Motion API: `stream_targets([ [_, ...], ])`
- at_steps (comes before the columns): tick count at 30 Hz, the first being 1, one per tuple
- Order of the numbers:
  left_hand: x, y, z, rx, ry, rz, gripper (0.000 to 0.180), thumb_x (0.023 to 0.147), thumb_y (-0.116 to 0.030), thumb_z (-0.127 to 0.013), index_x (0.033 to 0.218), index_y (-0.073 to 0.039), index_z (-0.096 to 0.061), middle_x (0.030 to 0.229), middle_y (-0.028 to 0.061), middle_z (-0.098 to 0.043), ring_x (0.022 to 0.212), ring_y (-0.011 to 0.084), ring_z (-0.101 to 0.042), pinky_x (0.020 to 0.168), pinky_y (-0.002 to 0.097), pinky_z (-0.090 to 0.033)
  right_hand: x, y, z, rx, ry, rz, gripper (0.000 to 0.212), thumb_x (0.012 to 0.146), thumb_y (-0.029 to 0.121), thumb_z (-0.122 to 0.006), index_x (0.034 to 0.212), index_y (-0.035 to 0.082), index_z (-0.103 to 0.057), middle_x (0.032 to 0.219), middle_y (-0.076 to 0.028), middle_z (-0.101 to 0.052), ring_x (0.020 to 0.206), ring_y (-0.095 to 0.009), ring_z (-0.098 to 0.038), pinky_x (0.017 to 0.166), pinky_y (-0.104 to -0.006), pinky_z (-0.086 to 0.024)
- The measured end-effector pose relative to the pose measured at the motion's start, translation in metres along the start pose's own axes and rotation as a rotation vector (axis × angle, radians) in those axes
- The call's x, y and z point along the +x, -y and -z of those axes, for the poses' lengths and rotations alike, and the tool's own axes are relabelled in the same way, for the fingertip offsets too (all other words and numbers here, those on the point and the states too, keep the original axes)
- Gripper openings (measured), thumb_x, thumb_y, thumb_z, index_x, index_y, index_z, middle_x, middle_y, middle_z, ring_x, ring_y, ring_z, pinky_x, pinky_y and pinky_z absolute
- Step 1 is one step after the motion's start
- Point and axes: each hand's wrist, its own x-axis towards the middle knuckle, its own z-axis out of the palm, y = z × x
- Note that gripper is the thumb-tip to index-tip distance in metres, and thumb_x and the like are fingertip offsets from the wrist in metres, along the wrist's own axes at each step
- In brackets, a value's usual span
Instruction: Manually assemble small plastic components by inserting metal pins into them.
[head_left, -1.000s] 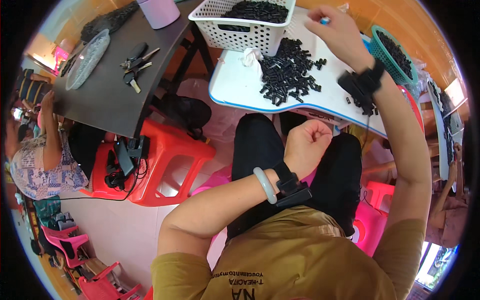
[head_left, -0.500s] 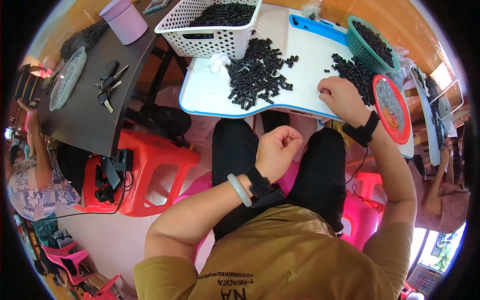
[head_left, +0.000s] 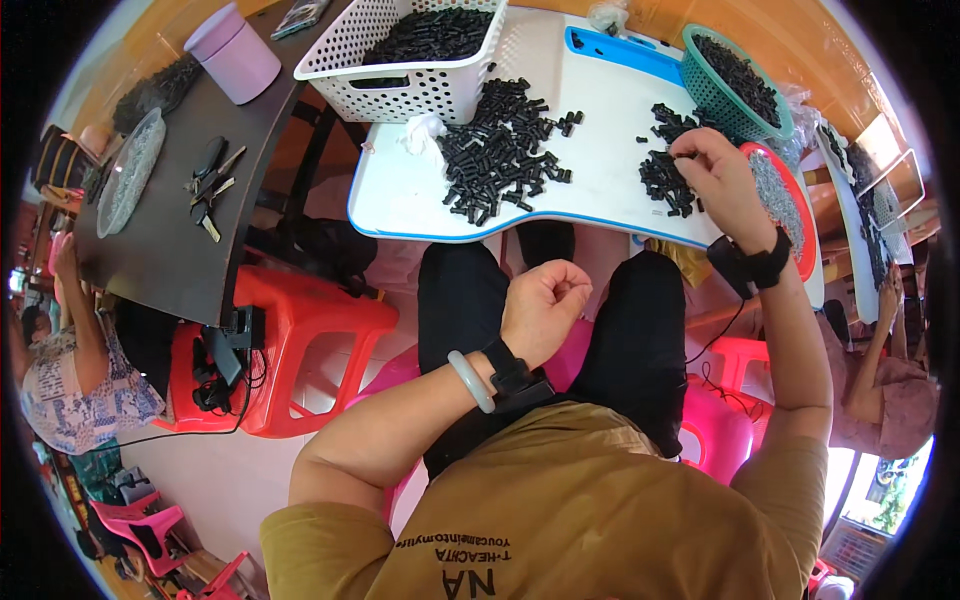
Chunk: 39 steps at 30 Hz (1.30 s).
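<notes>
My left hand is closed in a pinch above my lap, in front of the table edge; whatever its fingertips hold cannot be made out. My right hand hovers over the right edge of a small pile of short black cylindrical pieces. Its thumb and index finger are curled together, and any piece between them is too small to see. Beside that hand is a red tray with many small silvery parts. A larger heap of black cylindrical pieces lies in the table's middle.
On the white table stand a white perforated basket, a green basket and a blue tray. Keys and a lilac canister rest on the dark table. A red stool is at left; people sit on both sides.
My right hand has moved rightward from the bare tabletop to the small pile of black pieces beside the red tray. My left hand stays pinched above my lap.
</notes>
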Motion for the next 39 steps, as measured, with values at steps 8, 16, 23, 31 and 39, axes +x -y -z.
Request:
stream_targets([
  [8,-0.002,0.006,-0.005,-0.025,0.012,0.050,0.003,0.082,-0.003,-0.061,0.083,0.000,-0.063,0.065,0.0007,-0.059,0.059,0.0050,-0.051,0.055,0.0206,-0.042,-0.045,-0.003,0.014,0.163,0.055,-0.170,0.007,0.081,0.002,-0.055,0.086,-0.001,-0.057,0.068,-0.001,-0.052,0.064,-0.007,-0.049,0.057,-0.0235,-0.041],
  [16,-0.003,0.011,-0.004,0.046,0.023,0.062,0.003,0.082,-0.003,-0.062,0.083,-0.001,-0.063,0.066,0.0004,-0.060,0.060,0.0049,-0.052,0.056,0.0205,-0.042,-0.058,-0.010,0.006,-0.058,0.168,-0.125,0.008,0.080,0.006,-0.054,0.084,0.000,-0.058,0.071,-0.016,-0.058,0.065,-0.027,-0.059,0.060,-0.0330,-0.045],
  [23,-0.004,0.010,-0.002,0.065,0.069,0.081,0.001,0.084,-0.001,-0.063,0.084,0.000,-0.062,0.072,-0.0011,-0.060,0.066,0.0037,-0.054,0.060,0.0181,-0.043,-0.039,-0.028,-0.006,-0.087,0.138,0.003,0.011,0.080,0.009,-0.054,0.084,0.000,-0.059,0.075,-0.017,-0.059,0.069,-0.033,-0.059,0.063,-0.0370,-0.046],
  [31,-0.004,0.000,-0.002,0.053,0.060,0.057,0.001,0.083,-0.001,-0.062,0.084,-0.001,-0.062,0.071,-0.0012,-0.060,0.065,0.0040,-0.053,0.059,0.0184,-0.043,-0.046,-0.021,-0.006,0.132,0.045,-0.186,0.013,0.082,0.006,-0.058,0.092,-0.002,-0.058,0.067,-0.007,-0.056,0.062,-0.011,-0.053,0.057,-0.0257,-0.042],
  [39,-0.008,-0.008,-0.004,0.151,0.071,-0.115,0.003,0.082,-0.002,-0.063,0.083,0.000,-0.062,0.070,-0.0005,-0.058,0.063,0.0045,-0.051,0.057,0.0199,-0.041,-0.064,0.006,-0.018,0.831,0.062,-0.469,0.013,0.090,0.011,-0.055,0.098,0.002,-0.060,0.076,-0.001,-0.059,0.059,-0.005,-0.049,0.053,-0.0184,-0.038],
])
